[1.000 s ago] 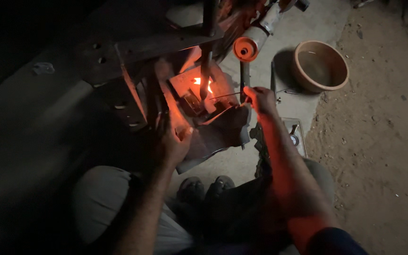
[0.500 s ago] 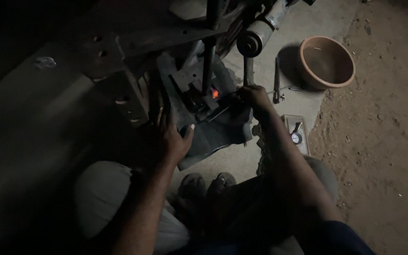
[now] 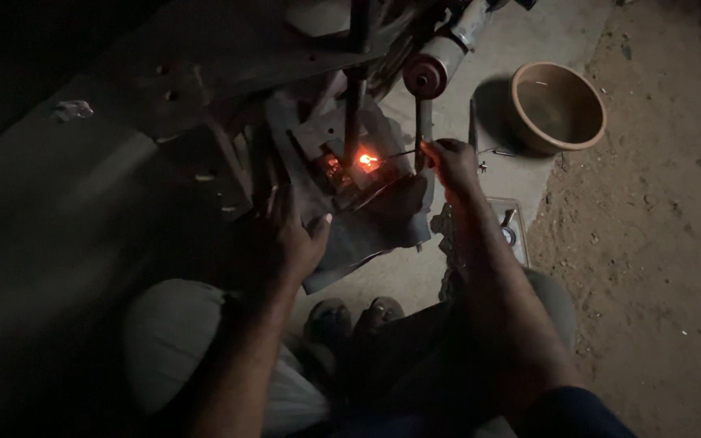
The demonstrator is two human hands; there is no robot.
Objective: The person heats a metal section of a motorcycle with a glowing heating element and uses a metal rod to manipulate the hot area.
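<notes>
Thin rod [image 3: 403, 152] pinched in right hand [image 3: 450, 165], tip at glowing spot [image 3: 367, 161]; left hand [image 3: 290, 239] spread on metal frame [image 3: 302, 162]

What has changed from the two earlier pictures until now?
The orange glow at the rod's tip was bright, shrank to a small spot, and is now brighter again. The right hand keeps holding the thin rod; the left hand stays pressed on the dark metal piece. The bowl has not moved.
</notes>
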